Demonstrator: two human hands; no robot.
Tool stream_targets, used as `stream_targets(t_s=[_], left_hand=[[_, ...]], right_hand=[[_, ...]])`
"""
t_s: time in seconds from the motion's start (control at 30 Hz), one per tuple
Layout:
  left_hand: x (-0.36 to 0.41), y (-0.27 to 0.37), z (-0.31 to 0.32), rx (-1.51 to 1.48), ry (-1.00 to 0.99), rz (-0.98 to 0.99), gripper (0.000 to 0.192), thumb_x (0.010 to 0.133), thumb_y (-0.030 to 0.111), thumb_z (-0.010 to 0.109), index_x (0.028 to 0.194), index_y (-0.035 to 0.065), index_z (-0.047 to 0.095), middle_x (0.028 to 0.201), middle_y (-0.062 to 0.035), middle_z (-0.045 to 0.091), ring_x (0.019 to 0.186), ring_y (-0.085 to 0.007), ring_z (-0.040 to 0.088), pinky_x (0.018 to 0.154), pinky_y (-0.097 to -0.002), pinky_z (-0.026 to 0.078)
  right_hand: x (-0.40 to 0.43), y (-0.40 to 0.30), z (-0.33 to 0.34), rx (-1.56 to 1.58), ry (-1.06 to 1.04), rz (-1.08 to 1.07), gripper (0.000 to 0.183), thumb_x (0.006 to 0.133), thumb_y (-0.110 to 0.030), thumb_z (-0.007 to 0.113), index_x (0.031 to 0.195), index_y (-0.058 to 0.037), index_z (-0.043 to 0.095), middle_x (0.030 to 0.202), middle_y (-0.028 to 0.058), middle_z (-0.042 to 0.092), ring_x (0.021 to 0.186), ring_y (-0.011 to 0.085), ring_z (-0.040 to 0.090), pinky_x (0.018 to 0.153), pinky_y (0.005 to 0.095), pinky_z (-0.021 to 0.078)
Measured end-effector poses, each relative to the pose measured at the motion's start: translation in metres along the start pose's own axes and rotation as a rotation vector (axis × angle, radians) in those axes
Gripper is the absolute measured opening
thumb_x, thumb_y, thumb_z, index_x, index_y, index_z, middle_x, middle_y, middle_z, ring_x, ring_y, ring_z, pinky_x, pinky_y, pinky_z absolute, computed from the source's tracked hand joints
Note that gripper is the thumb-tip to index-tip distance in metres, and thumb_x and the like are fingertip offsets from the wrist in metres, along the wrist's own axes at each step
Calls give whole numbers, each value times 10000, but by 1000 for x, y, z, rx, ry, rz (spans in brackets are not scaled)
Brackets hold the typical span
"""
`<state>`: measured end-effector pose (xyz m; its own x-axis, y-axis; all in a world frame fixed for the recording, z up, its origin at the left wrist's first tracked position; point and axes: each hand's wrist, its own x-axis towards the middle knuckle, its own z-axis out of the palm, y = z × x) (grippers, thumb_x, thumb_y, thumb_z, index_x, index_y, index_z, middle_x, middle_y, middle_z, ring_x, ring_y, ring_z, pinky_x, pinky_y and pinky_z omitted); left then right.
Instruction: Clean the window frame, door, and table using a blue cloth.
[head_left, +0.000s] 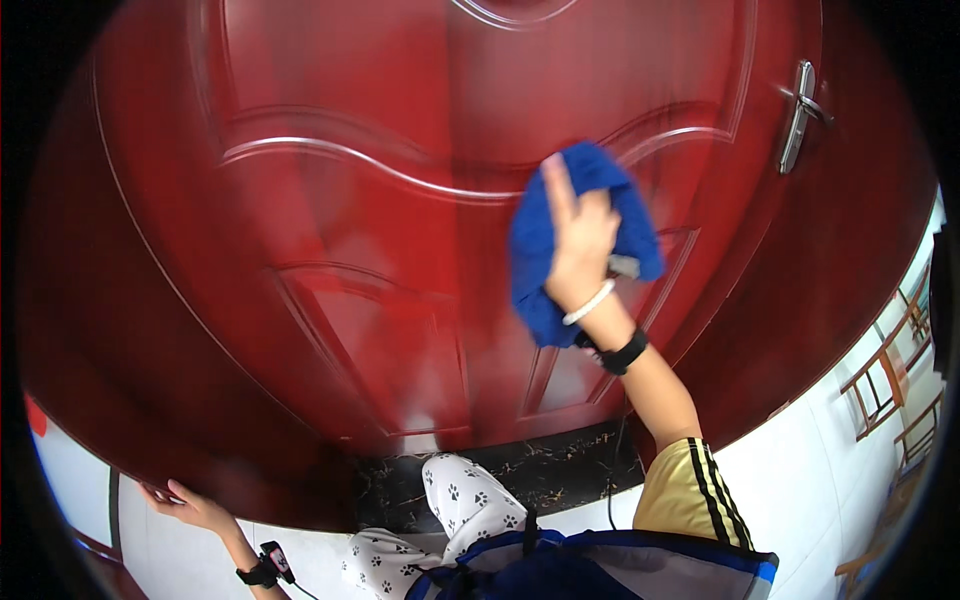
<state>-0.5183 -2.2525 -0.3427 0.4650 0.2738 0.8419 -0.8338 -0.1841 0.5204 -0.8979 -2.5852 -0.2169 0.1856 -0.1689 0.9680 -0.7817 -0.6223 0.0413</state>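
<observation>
A blue cloth (536, 247) lies spread against the red panelled door (390, 225), right of its middle. My right hand (581, 232) presses on the cloth, one finger stretched towards its upper edge; the hand is slightly blurred. A white beaded bracelet and a black strap circle that wrist. My left hand (184, 506) is at the lower left, fingers at the edge of the dark red door frame (172, 420), with no loose object seen in it. Its fingertips are partly hidden. Around the left wrist is a black strap with a small device.
A metal lever handle (799, 120) is on the door's right side. Below the door lies a black marbled threshold (570, 465). Wooden chairs (877, 390) stand on white floor tiles at the far right. A thin black cable hangs near my right arm.
</observation>
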Motion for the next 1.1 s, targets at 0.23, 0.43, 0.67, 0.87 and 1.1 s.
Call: stream_targets(t_s=[0.23, 0.43, 0.67, 0.87, 1.1], left_hand=[[2, 5, 2, 51, 4, 73, 465, 895, 201, 422, 1298, 38, 258, 1335, -127, 282, 1191, -251, 330, 975, -352, 267], [-1, 8, 3, -118, -30, 34, 471, 868, 127, 439, 1292, 28, 261, 1339, -126, 275, 1207, -248, 300, 987, -352, 240], [1, 16, 1, 25, -40, 83, 500, 858, 162, 453, 1296, 27, 254, 1341, -157, 256, 1236, -284, 255, 1012, -377, 215], [1, 17, 0, 96, -47, 118, 506, 861, 213, 454, 1288, 25, 259, 1342, -158, 253, 1241, -287, 248, 1014, -395, 211], [0, 14, -1, 72, -41, 128, 511, 873, 280, 440, 1277, 16, 271, 1339, -160, 260, 1242, -294, 249, 1017, -398, 203]], right_hand=[[-30, -76, 20, 360, -401, -366, 791, 573, -48, 582, 1308, -166, 317, 1024, 148, 502, 786, 253, 572, 579, 314, 499], [21, -124, 36, 454, -331, -421, 714, 586, -36, 580, 1262, -148, 379, 1170, 166, 462, 795, 245, 584, 612, 316, 496], [94, -185, 56, 455, -60, -507, 726, 555, -97, 647, 1237, -171, 412, 1198, 134, 449, 942, 258, 539, 767, 339, 452], [114, -179, 48, 498, -52, -483, 656, 576, -125, 667, 1196, -139, 455, 1217, 146, 448, 997, 281, 520, 823, 353, 433], [52, -99, 26, 322, -150, -361, 846, 508, -55, 641, 1281, -249, 357, 1161, 196, 478, 835, 286, 586, 624, 316, 507]])
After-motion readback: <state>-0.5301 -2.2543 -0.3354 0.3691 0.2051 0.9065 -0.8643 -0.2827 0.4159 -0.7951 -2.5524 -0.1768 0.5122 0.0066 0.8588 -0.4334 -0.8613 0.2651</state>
